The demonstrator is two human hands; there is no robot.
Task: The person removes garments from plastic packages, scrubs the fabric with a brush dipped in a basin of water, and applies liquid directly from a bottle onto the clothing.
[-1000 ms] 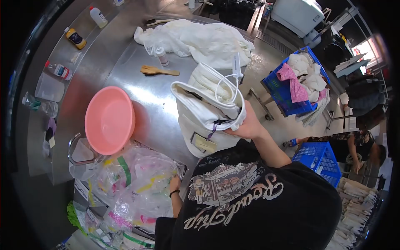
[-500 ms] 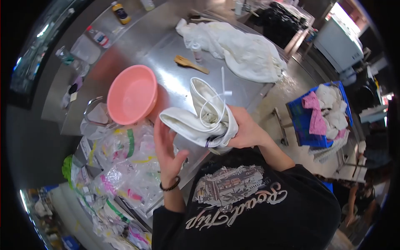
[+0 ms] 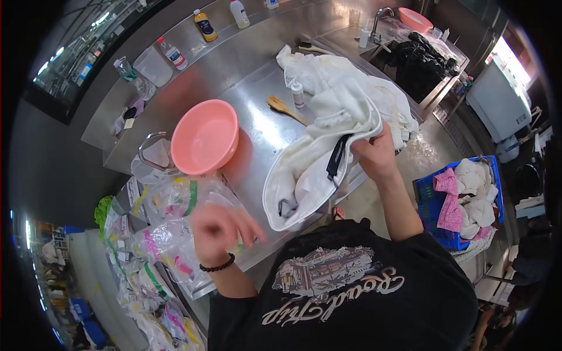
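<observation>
A white garment [image 3: 328,152] hangs open from my right hand [image 3: 377,153], which is closed on its edge. A black strip [image 3: 338,157] shows on its inner side. My left hand [image 3: 222,233], blurred by motion, is raised over the clear plastic bags [image 3: 170,245], apart from the garment; its fingers look spread. Beyond the garment lies a larger white cloth [image 3: 395,108] on the steel table [image 3: 243,96]. A wooden brush [image 3: 285,109] and a small clear bottle [image 3: 298,95] are near it.
A pink basin [image 3: 205,137] stands left of centre, beside a faucet [image 3: 153,151]. Several bottles line the back ledge. At the right is a blue crate [image 3: 430,205] of white and pink cloth. A black plastic bag [image 3: 421,64] sits far back. Part of another person [image 3: 494,327] shows bottom right.
The white garment has gone from bundled to spread open, held up by my right hand. My left hand rose from the bags to beside the garment, then moved away from it. The view has shifted.
</observation>
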